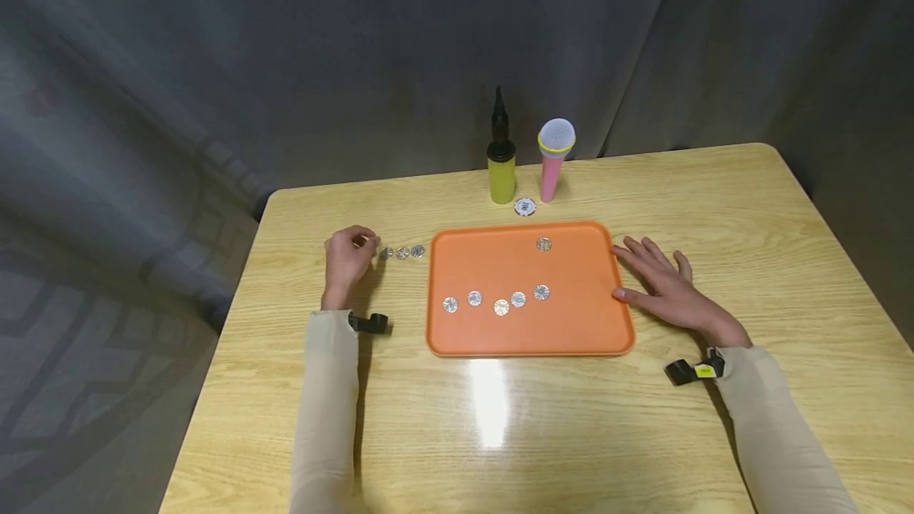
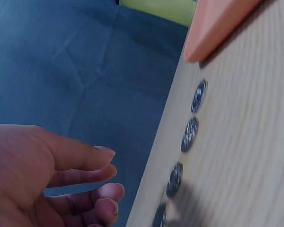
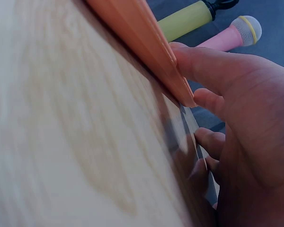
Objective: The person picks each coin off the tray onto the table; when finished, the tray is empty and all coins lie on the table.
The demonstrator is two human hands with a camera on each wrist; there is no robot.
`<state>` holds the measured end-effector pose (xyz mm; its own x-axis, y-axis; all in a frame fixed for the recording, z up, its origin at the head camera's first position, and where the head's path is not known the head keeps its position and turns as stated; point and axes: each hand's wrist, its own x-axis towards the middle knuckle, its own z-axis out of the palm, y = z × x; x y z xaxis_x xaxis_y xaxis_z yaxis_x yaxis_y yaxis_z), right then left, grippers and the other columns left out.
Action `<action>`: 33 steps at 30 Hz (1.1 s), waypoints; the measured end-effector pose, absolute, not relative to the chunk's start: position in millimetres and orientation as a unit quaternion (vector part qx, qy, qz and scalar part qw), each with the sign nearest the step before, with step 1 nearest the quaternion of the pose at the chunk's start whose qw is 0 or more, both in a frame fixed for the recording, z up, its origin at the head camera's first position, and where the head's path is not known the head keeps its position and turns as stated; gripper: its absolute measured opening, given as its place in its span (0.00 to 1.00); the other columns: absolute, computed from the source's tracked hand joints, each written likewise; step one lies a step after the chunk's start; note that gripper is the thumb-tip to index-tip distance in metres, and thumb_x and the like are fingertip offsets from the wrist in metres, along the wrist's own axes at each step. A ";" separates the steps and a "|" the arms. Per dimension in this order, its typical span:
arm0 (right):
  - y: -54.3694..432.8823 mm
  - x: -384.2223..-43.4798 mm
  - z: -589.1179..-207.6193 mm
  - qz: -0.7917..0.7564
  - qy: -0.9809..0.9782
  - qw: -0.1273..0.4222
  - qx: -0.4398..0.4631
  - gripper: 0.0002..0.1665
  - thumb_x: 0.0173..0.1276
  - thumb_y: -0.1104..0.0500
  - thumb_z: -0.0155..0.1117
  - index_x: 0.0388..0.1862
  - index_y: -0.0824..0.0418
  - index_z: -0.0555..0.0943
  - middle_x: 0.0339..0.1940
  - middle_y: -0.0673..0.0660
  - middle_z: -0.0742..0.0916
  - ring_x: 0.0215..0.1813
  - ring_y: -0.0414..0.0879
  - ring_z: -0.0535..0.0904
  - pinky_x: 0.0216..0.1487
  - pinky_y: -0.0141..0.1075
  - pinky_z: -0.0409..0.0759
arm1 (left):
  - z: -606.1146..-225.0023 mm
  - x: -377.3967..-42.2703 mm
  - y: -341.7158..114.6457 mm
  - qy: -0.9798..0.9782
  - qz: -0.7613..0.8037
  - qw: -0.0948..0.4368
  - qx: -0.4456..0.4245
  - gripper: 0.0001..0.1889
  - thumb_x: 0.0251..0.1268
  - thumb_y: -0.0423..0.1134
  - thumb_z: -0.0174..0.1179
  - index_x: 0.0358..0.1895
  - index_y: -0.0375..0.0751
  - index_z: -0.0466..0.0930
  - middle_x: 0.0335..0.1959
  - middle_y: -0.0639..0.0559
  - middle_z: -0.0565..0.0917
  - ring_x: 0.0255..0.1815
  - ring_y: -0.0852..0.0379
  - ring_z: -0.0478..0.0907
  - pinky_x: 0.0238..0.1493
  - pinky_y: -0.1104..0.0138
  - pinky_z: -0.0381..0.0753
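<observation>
Beside the left end of a row of silver coins, my left hand (image 1: 350, 256) hovers with its fingers loosely bent. Nothing shows between thumb and fingertips in the left wrist view. The row includes a coin (image 1: 403, 253) in its middle and a coin (image 2: 174, 179) close to the fingers. To the right lies an orange tray (image 1: 578, 324). Several coins form an uneven line on it, among them a coin (image 1: 502, 307); another coin (image 1: 544, 244) lies near its far edge. My right hand (image 1: 664, 289) touches the tray's right rim with thumb and index finger, fingers spread.
Behind the tray stand a yellow-green hand pump (image 1: 502, 177) with a black nozzle and a pink toy microphone (image 1: 550, 169). A white poker chip (image 1: 524, 206) lies flat before them. Dark curtains (image 1: 400, 62) hang behind the wooden table (image 1: 571, 435).
</observation>
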<state>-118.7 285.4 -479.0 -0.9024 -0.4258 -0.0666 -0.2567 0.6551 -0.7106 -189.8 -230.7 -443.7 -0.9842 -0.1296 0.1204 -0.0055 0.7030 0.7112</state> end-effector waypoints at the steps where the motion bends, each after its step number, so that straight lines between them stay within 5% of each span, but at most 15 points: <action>1: 285.4 -118.7 -479.0 -0.369 0.903 0.113 -0.190 0.45 0.72 0.51 0.62 0.82 0.53 0.53 0.83 0.68 0.51 0.84 0.68 0.33 0.70 0.71 0.21 | -442.7 -189.9 -228.5 -0.918 -0.386 0.080 0.032 0.09 0.67 0.34 0.61 0.40 0.30 0.86 0.31 0.34 0.85 0.20 0.64 0.73 0.20 0.73 0.69; 12: 284.1 -118.0 -478.2 -0.362 0.906 0.111 -0.187 0.45 0.73 0.50 0.61 0.82 0.53 0.54 0.83 0.68 0.52 0.84 0.68 0.35 0.71 0.71 0.23 | -434.4 -190.0 -204.2 -0.921 -0.381 0.084 -0.001 0.08 0.67 0.32 0.62 0.41 0.29 0.86 0.31 0.34 0.85 0.27 0.50 0.78 0.23 0.71 0.70; 33: 285.2 -118.8 -479.9 -0.363 0.906 0.109 -0.189 0.45 0.72 0.50 0.62 0.82 0.54 0.54 0.83 0.69 0.52 0.84 0.68 0.35 0.70 0.72 0.22 | -423.7 -195.1 -151.3 -0.919 -0.386 0.050 -0.071 0.08 0.66 0.34 0.62 0.42 0.33 0.87 0.28 0.39 0.84 0.25 0.51 0.76 0.24 0.70 0.71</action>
<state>-118.8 285.2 -479.9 -0.9049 -0.4216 -0.0594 -0.2635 0.6643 -0.6995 -195.1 -151.3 -423.7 -0.9849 0.0912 0.1474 0.1691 0.6924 0.7014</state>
